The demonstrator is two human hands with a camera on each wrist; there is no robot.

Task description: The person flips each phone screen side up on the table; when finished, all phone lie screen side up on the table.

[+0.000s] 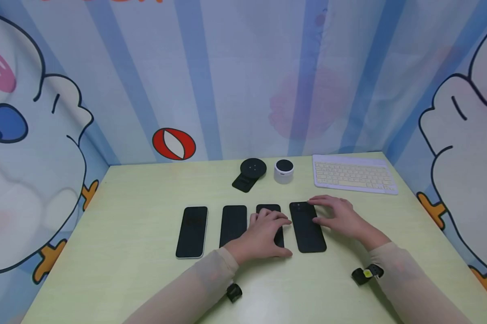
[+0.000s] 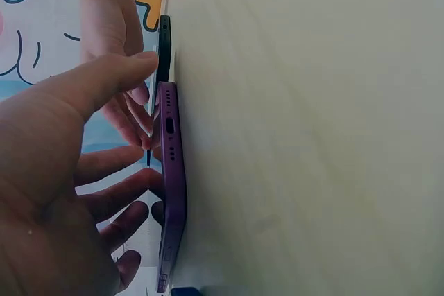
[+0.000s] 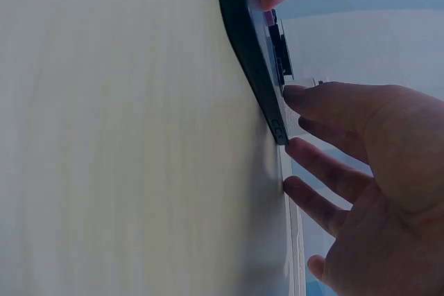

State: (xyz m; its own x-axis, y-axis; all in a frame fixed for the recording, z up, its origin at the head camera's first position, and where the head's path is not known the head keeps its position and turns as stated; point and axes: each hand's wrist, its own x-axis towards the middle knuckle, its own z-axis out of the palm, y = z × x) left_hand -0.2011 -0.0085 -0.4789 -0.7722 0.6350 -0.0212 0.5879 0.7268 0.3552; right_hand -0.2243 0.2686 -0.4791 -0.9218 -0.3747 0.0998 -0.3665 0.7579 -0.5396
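Several phones lie in a row on the table, dark faces up. My left hand point(image 1: 261, 236) is spread over the third phone from the left point(image 1: 269, 207), hiding much of it; the left wrist view shows this phone's purple edge point(image 2: 172, 171) beside the fingers. At the rightmost phone point(image 1: 306, 229), dark-edged point(image 3: 246, 39) in the right wrist view, my right hand point(image 1: 342, 218) has its fingertips at the top right corner and its thumb by the right side. Left of my left hand lie a black-faced phone point(image 1: 232, 222) and a silver-edged one point(image 1: 192, 231).
Behind the row stand a black round device on a flat base point(image 1: 253, 168) and a small white cylinder with a black top point(image 1: 283, 172). A pale purple keyboard point(image 1: 354, 174) lies at the back right. Printed curtains point(image 1: 243, 81) border the table point(image 1: 138, 202).
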